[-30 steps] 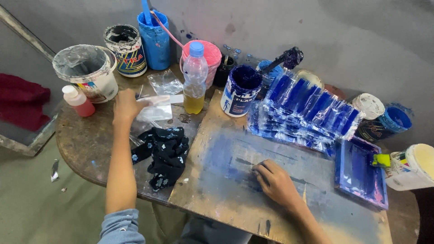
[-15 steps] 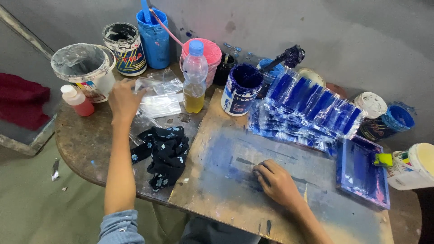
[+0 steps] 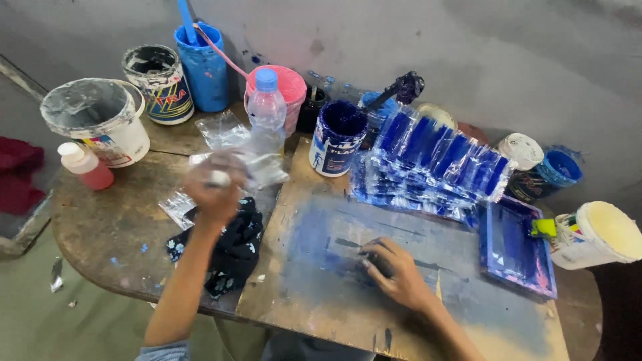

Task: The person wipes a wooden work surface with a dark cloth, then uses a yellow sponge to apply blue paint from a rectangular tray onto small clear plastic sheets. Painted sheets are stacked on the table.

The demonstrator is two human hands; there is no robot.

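Beside the blue-stained board (image 3: 401, 294), a clear plastic packet (image 3: 257, 167) is gripped by the blurred left hand (image 3: 215, 190); thin, limp and slippery, it looks best pinched at an edge. The right hand (image 3: 394, 271) is pressed flat, empty, on the board.

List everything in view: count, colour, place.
Round wooden table: one, brown, left.
Ink-stained board: one, blue-smeared, centre.
Clear plastic bottle: one, blue cap, yellowish liquid, rear centre.
Open ink can: one, dark blue, behind board.
White plastic bucket: one, rear left.
Small squeeze bottle: one, pink, white cap, left.
Blue-printed clear pouches: overlapping row, right of can.
Black patterned cloth: one, table front.
Framed printing screen: one, blue, right.
Left hand: lifted, blurred, grip on clear plastic pouch.
Right hand: resting on board.
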